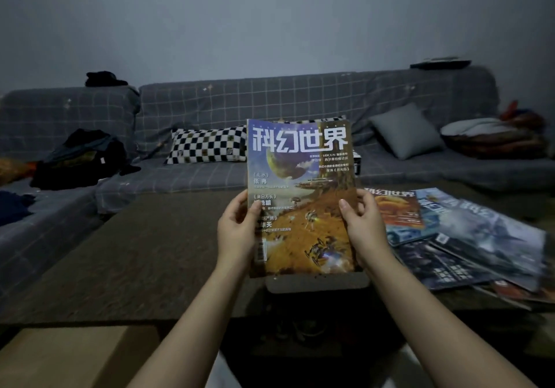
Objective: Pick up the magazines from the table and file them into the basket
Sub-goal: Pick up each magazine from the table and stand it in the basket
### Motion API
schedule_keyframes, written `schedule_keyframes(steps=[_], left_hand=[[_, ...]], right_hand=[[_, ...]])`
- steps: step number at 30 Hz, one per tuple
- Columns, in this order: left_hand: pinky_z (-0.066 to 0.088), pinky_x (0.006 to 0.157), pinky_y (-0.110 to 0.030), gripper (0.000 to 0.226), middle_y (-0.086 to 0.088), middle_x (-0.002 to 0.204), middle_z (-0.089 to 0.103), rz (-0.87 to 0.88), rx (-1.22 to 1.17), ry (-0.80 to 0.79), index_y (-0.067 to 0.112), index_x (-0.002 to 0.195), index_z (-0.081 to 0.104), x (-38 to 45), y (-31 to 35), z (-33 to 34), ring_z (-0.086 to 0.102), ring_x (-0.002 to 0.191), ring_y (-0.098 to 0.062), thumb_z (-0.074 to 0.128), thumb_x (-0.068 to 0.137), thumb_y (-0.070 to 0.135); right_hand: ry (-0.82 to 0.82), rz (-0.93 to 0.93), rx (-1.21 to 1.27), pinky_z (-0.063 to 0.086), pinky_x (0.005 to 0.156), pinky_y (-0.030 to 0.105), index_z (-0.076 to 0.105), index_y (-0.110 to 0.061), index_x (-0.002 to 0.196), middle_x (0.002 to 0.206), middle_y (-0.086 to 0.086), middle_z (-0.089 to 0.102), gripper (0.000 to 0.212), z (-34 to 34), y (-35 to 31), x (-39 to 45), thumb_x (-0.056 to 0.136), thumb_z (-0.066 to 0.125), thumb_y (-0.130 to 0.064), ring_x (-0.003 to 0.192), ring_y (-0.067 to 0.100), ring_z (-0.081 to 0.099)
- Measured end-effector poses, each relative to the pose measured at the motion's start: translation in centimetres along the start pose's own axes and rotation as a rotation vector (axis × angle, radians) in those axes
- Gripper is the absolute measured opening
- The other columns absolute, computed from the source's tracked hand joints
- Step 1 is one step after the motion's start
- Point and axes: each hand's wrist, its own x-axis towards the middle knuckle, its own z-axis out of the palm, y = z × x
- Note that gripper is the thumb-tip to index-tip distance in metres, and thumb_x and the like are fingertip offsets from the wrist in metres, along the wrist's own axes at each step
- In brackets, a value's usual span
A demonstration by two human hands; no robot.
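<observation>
Held magazine (301,198): cover w/ orange-yellow ground, blue-purple sky, green-yellow planet, big white title characters. Spread magazines (468,237) on dark brown table (150,252): one w/ orange-red cover, others grey-blue & dark navy. Sofa (270,102): grey-blue cover w/ thin white grid lines. Cushion (207,145): black & white checkerboard. Second cushion (407,131): plain grey. Wall (270,21): pale grey-blue. Clothes pile (84,159): mostly black.

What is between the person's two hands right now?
In the head view, an upright magazine sits between the left hand and right hand, each gripping one side edge, cover facing the camera.
</observation>
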Motion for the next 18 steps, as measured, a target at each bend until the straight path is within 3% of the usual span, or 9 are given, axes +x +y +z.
schedule_keyframes(steps=[1,3,5,7,10,12,14,16,18], left_hand=[[0.055,0.083,-0.033,0.027,0.004,0.104,0.071,-0.006,0.001,-0.013,0.020,0.116,0.064,0.6,-0.3,1.0,0.066,0.099,-0.014,0.061,0.090,0.018],[0.055,0.082,-0.029,0.024,0.004,0.103,0.072,-0.021,0.006,-0.019,0.022,0.109,0.066,1.8,-0.9,2.7,0.067,0.098,-0.013,0.063,0.087,0.015],[0.056,0.075,-0.021,0.023,0.006,0.098,0.072,-0.036,0.002,-0.008,0.022,0.106,0.068,2.8,-1.8,4.0,0.068,0.094,-0.012,0.065,0.086,0.012],[0.057,0.077,-0.024,0.027,-0.001,0.102,0.071,-0.069,0.018,0.016,0.016,0.112,0.068,3.6,-3.0,4.9,0.068,0.095,-0.015,0.065,0.085,0.011],[0.054,0.087,-0.036,0.037,-0.008,0.108,0.065,-0.091,0.131,0.086,0.013,0.121,0.063,4.0,-4.6,5.6,0.065,0.096,-0.018,0.067,0.084,0.014],[0.053,0.078,-0.026,0.041,-0.001,0.096,0.062,-0.022,0.225,0.131,0.021,0.123,0.062,3.6,-5.2,5.9,0.062,0.087,-0.010,0.069,0.083,0.016],[0.047,0.067,-0.015,0.050,0.006,0.086,0.058,0.024,0.285,0.145,0.033,0.124,0.055,3.0,-5.6,5.9,0.057,0.077,-0.002,0.071,0.080,0.015],[0.048,0.063,-0.015,0.050,0.008,0.081,0.062,-0.004,0.282,0.158,0.036,0.117,0.056,2.6,-6.2,5.7,0.059,0.074,-0.001,0.075,0.077,0.014],[0.050,0.062,-0.019,0.032,0.008,0.078,0.066,-0.039,0.320,0.190,0.028,0.099,0.063,2.7,-6.6,5.5,0.062,0.072,-0.002,0.078,0.074,0.015]], right_hand=[[0.017,-0.004,-0.015,0.048,0.093,0.049,0.046,-0.022,0.110,0.119,0.009,0.060,0.018,-0.6,0.1,0.7,0.094,0.052,-0.020,0.110,0.028,0.057],[0.047,-0.031,-0.031,0.053,0.078,0.039,0.045,-0.023,0.111,0.114,0.006,0.060,0.018,-1.5,0.4,2.0,0.094,0.050,-0.020,0.100,0.023,0.060],[0.079,-0.063,-0.046,0.046,0.060,0.023,0.044,-0.027,0.107,0.100,-0.004,0.058,0.016,-1.7,0.8,3.1,0.095,0.049,-0.019,0.084,0.009,0.058],[0.096,-0.070,-0.068,0.040,0.055,0.019,0.045,-0.027,0.108,0.092,-0.013,0.053,0.016,-1.6,1.3,4.1,0.095,0.049,-0.018,0.079,0.000,0.053],[0.100,-0.029,-0.084,0.040,0.057,0.020,0.048,-0.020,0.113,0.093,-0.011,0.053,0.019,-1.5,2.4,5.0,0.094,0.049,-0.017,0.079,0.000,0.051],[0.088,0.023,-0.106,0.046,0.062,0.025,0.050,-0.017,0.114,0.099,-0.005,0.055,0.021,-1.6,3.3,5.2,0.093,0.051,-0.015,0.085,0.010,0.056],[0.102,0.066,-0.141,0.052,0.076,0.038,0.053,-0.013,0.113,0.107,0.003,0.060,0.022,-1.7,4.5,5.1,0.091,0.054,-0.015,0.097,0.023,0.059],[0.144,0.089,-0.183,0.050,0.087,0.044,0.056,-0.011,0.111,0.111,0.007,0.062,0.023,-1.7,5.6,5.0,0.089,0.059,-0.015,0.102,0.027,0.059],[0.188,0.088,-0.220,0.049,0.088,0.042,0.059,-0.010,0.111,0.110,0.007,0.063,0.025,-1.6,6.3,5.1,0.086,0.062,-0.015,0.103,0.027,0.059]])
